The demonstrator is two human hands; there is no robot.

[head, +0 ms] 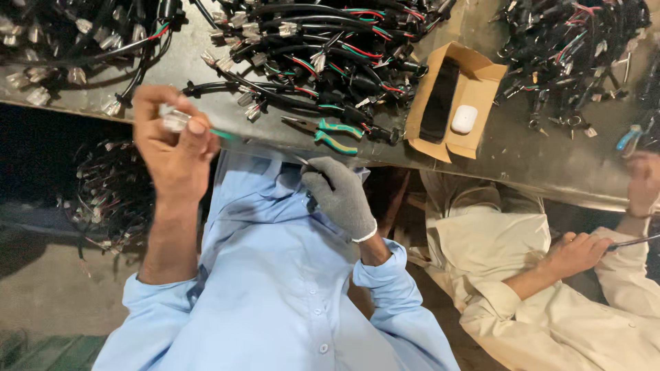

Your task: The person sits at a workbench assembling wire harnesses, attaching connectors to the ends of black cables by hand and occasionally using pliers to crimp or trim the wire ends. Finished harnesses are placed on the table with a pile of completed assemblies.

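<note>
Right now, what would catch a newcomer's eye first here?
The left hand pinches a clear connector at the table edge, while the gloved right hand grips a thin tool. Beyond them, black cable bundles cover the table, with green pliers and an open box to their right.

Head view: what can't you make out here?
- Clear connector in the left hand: motion-blurred, and fingers cover it.
- Thin tool in the gloved right hand: mostly hidden inside the glove.
- Co-worker's far hand: blurred, cut off by the right edge.
- Wire bundles: details too small.
</note>
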